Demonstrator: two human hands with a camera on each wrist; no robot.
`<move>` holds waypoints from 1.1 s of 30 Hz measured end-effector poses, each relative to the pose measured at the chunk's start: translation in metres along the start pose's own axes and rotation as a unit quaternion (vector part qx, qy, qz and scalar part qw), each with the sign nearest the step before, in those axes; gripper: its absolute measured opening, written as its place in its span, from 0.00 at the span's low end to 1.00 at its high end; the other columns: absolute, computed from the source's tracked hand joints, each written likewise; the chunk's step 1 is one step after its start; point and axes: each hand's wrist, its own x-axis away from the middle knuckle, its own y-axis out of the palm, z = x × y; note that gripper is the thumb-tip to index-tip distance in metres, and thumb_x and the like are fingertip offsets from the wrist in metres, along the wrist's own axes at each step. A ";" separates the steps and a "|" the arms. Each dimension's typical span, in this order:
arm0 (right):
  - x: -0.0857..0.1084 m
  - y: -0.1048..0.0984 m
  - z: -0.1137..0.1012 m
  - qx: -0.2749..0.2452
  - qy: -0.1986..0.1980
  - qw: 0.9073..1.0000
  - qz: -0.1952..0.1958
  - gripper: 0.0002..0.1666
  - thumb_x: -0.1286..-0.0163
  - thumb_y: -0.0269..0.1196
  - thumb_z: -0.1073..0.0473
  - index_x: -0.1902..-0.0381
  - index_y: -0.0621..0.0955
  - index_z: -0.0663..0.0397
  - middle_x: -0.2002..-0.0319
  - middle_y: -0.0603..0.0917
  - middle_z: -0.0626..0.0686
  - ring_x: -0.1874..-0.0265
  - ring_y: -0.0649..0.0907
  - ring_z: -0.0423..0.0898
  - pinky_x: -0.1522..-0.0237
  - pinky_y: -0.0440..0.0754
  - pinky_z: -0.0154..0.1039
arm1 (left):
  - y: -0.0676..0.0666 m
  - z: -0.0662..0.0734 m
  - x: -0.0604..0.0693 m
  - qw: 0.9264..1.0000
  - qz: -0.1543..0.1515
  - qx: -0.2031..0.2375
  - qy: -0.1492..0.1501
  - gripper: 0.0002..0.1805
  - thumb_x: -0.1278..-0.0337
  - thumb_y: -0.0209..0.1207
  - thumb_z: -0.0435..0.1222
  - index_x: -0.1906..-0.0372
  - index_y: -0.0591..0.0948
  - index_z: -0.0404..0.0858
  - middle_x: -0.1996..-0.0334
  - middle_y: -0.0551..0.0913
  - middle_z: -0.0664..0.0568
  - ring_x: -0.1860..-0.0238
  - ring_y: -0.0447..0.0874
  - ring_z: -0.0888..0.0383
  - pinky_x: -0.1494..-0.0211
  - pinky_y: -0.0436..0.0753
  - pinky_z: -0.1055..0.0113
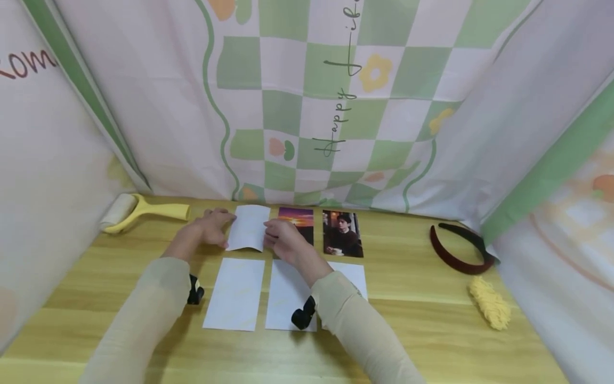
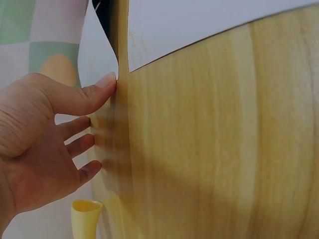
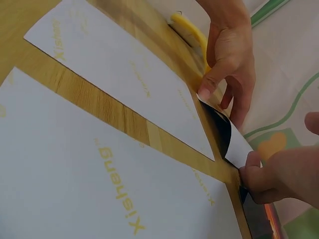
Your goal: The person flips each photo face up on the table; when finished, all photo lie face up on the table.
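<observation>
A white card point(image 1: 249, 228) lies face down at the back left, bowed up along its front edge. My left hand point(image 1: 211, 226) holds its left side, the thumb at the near corner and fingertips toward the far one; the left wrist view shows the thumb on the card's corner point(image 2: 97, 55). With curled fingers my right hand point(image 1: 288, 240) pinches the right side. In the right wrist view the card point(image 3: 239, 148) shows a dark underside between my left hand point(image 3: 232, 62) and right hand point(image 3: 286, 174). My right hand partly covers a sunset picture point(image 1: 297, 216).
A portrait picture point(image 1: 342, 234) is right of the sunset one. Three white cards form a front row, the leftmost point(image 1: 235, 294) uncovered. A yellow-handled roller point(image 1: 160, 210) lies back left; a dark red headband point(image 1: 448, 256) and a yellow yarn bundle point(image 1: 489, 302) lie right.
</observation>
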 end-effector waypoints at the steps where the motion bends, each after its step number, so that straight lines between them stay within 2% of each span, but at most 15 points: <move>1: 0.000 0.000 -0.001 0.000 -0.003 1.000 0.005 0.05 0.26 0.49 0.67 0.56 0.72 0.61 0.57 0.62 0.51 0.54 0.68 0.47 0.40 0.72 0.43 | 0.000 0.001 0.000 1.000 0.000 0.001 0.000 0.47 0.45 0.70 0.34 0.20 0.63 0.35 0.19 0.52 0.29 0.20 0.47 0.23 0.23 0.56 0.21; 4: 0.000 0.002 -0.003 0.000 -0.008 1.000 0.006 0.06 0.27 0.50 0.68 0.65 0.72 0.56 0.59 0.64 0.51 0.57 0.69 0.46 0.42 0.73 0.42 | -0.001 0.001 -0.002 1.000 0.001 0.001 0.000 0.48 0.46 0.71 0.34 0.20 0.62 0.35 0.19 0.52 0.29 0.20 0.47 0.23 0.24 0.57 0.21; 9: 0.000 0.002 -0.005 0.012 -0.015 1.000 0.013 0.11 0.28 0.53 0.68 0.72 0.71 0.52 0.69 0.67 0.49 0.67 0.72 0.43 0.53 0.75 0.36 | -0.001 0.000 -0.004 1.000 0.004 -0.002 0.001 0.48 0.46 0.71 0.34 0.20 0.62 0.35 0.19 0.52 0.29 0.21 0.47 0.22 0.25 0.58 0.21; 11: 0.000 0.001 -0.006 0.026 -0.018 0.999 0.019 0.11 0.28 0.54 0.69 0.71 0.71 0.53 0.73 0.68 0.47 0.71 0.71 0.41 0.57 0.73 0.34 | -0.001 0.000 -0.005 1.000 0.008 -0.003 0.002 0.49 0.47 0.71 0.34 0.21 0.62 0.34 0.20 0.53 0.28 0.21 0.48 0.22 0.25 0.58 0.21; 13: 0.000 0.001 -0.006 0.051 -0.024 0.998 0.022 0.03 0.28 0.55 0.69 0.58 0.75 0.60 0.71 0.70 0.46 0.69 0.70 0.40 0.55 0.72 0.34 | 0.001 0.000 -0.006 1.000 0.013 -0.004 0.005 0.49 0.48 0.71 0.33 0.20 0.61 0.33 0.20 0.53 0.28 0.21 0.48 0.22 0.24 0.57 0.20; 15: 0.000 0.000 -0.007 0.076 -0.030 0.996 0.025 0.19 0.27 0.55 0.68 0.40 0.72 0.66 0.61 0.77 0.50 0.62 0.73 0.42 0.47 0.73 0.36 | 0.003 0.000 -0.007 1.000 0.018 0.002 0.007 0.50 0.49 0.70 0.31 0.20 0.60 0.33 0.19 0.52 0.28 0.21 0.48 0.22 0.23 0.54 0.20; 17: 0.001 0.000 -0.007 0.092 -0.037 0.995 0.022 0.33 0.26 0.54 0.67 0.25 0.61 0.69 0.44 0.77 0.58 0.49 0.75 0.48 0.36 0.74 0.41 | 0.005 0.001 -0.008 1.000 0.023 0.006 0.011 0.50 0.49 0.69 0.30 0.20 0.60 0.34 0.19 0.53 0.29 0.21 0.48 0.22 0.23 0.53 0.21; 18: 0.001 0.000 -0.007 0.093 -0.038 0.995 0.019 0.38 0.25 0.53 0.67 0.21 0.56 0.69 0.36 0.75 0.62 0.42 0.74 0.51 0.31 0.73 0.44 | 0.006 0.002 -0.008 1.000 0.026 0.006 0.014 0.50 0.50 0.69 0.29 0.20 0.61 0.35 0.19 0.53 0.29 0.21 0.49 0.23 0.23 0.53 0.21; 19: 0.001 0.000 -0.007 0.090 -0.039 0.995 0.017 0.38 0.25 0.52 0.67 0.21 0.55 0.69 0.30 0.71 0.65 0.36 0.73 0.54 0.28 0.73 0.46 | 0.006 0.003 -0.008 0.999 0.029 0.003 0.018 0.49 0.51 0.69 0.29 0.21 0.62 0.35 0.19 0.55 0.29 0.22 0.51 0.23 0.23 0.54 0.21; 21: 0.001 0.000 -0.006 0.084 -0.040 0.996 0.012 0.38 0.25 0.51 0.68 0.21 0.54 0.69 0.24 0.66 0.69 0.32 0.72 0.59 0.28 0.74 0.47 | 0.007 0.005 -0.008 0.999 0.032 -0.006 0.022 0.47 0.52 0.69 0.28 0.23 0.65 0.35 0.21 0.58 0.30 0.23 0.54 0.24 0.24 0.56 0.22; 24: -0.001 -0.001 -0.003 0.085 -0.046 0.995 0.006 0.38 0.25 0.51 0.70 0.21 0.54 0.71 0.25 0.66 0.72 0.38 0.77 0.56 0.40 0.78 0.38 | 0.007 0.008 -0.008 0.999 0.033 -0.030 0.023 0.44 0.56 0.69 0.27 0.26 0.71 0.34 0.24 0.63 0.30 0.25 0.59 0.26 0.25 0.59 0.22; 28: -0.004 -0.002 0.002 0.101 -0.054 0.993 -0.009 0.38 0.27 0.51 0.75 0.22 0.55 0.77 0.27 0.69 0.75 0.57 0.80 0.44 0.57 0.80 0.27 | 0.008 0.013 -0.007 0.998 0.039 -0.049 0.024 0.42 0.61 0.70 0.27 0.31 0.76 0.32 0.29 0.70 0.30 0.29 0.65 0.28 0.27 0.65 0.25; 31: -0.006 0.000 0.005 0.107 -0.063 0.992 -0.027 0.34 0.28 0.50 0.77 0.25 0.60 0.79 0.30 0.72 0.75 0.65 0.79 0.39 0.63 0.80 0.25 | 0.009 0.017 -0.009 0.996 0.059 -0.046 0.055 0.38 0.67 0.71 0.27 0.39 0.80 0.25 0.40 0.78 0.29 0.39 0.74 0.33 0.31 0.75 0.35; 33: -0.008 0.001 0.006 0.108 -0.068 0.991 -0.037 0.31 0.27 0.50 0.78 0.27 0.64 0.79 0.36 0.77 0.72 0.67 0.80 0.38 0.64 0.80 0.25 | 0.010 0.018 -0.012 0.994 0.071 -0.029 0.076 0.30 0.68 0.69 0.26 0.49 0.83 0.21 0.51 0.82 0.29 0.49 0.79 0.36 0.38 0.82 0.44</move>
